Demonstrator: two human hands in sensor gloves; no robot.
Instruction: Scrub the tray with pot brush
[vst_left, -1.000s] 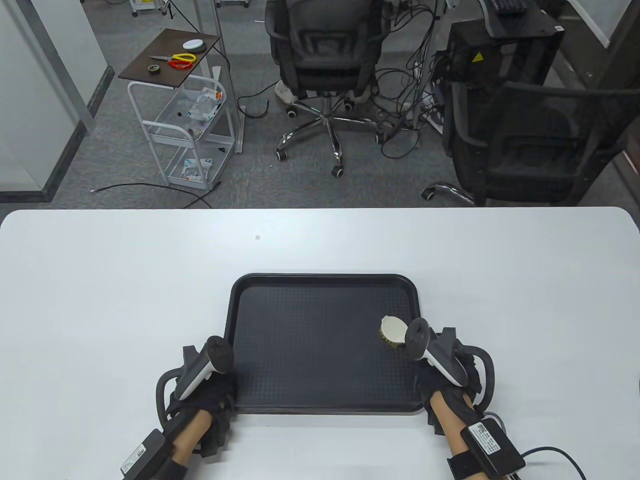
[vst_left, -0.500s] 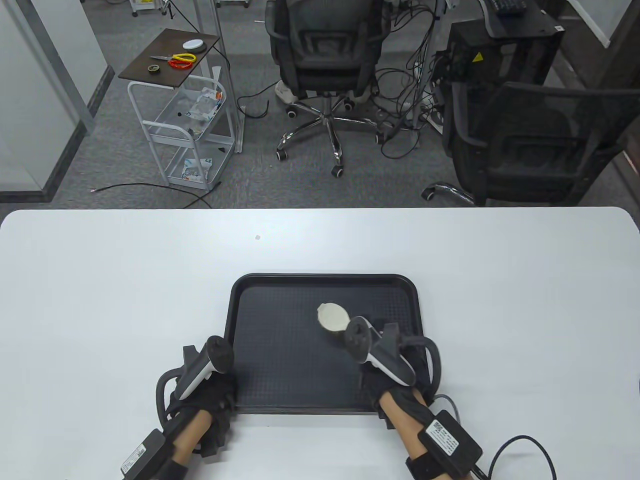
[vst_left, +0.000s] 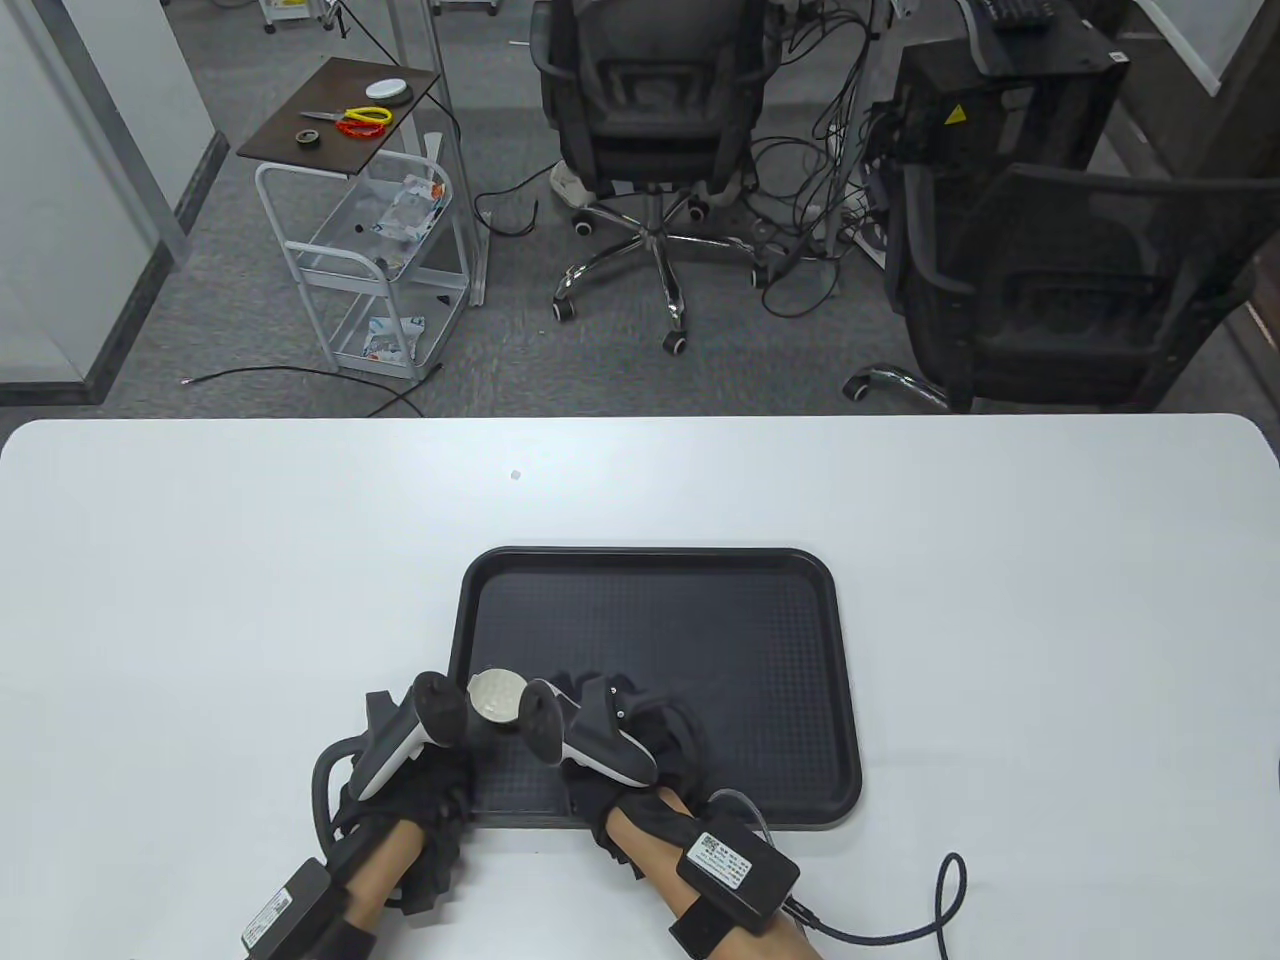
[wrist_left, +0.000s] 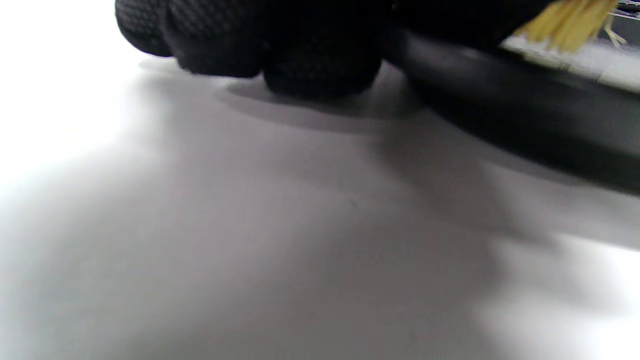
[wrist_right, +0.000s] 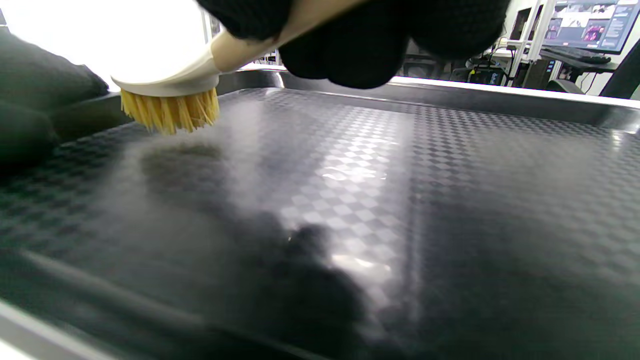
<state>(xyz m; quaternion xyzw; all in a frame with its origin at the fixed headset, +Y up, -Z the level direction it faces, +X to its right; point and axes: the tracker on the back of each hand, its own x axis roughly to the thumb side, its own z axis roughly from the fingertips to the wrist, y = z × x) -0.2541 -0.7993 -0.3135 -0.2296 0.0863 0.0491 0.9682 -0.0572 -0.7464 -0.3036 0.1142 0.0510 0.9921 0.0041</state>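
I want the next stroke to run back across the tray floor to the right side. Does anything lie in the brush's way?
Nothing visible does. The right hand holds the pot brush at the tray's near-left corner, beside the left hand at the rim; the textured floor to the right lies bare in both views.

Gloved fingers (wrist_left: 280, 45) of the left hand (wrist_left: 320, 30) hang from the top edge, their tips resting on the white tabletop (wrist_left: 250, 225). Beside them runs the tray (wrist_left: 525, 115)'s black rim, with yellow pot brush (wrist_left: 565, 22) bristles above it.

Office chairs (vst_left: 650, 150), cart (vst_left: 370, 240), perhaps scissors (vst_left: 350, 116).
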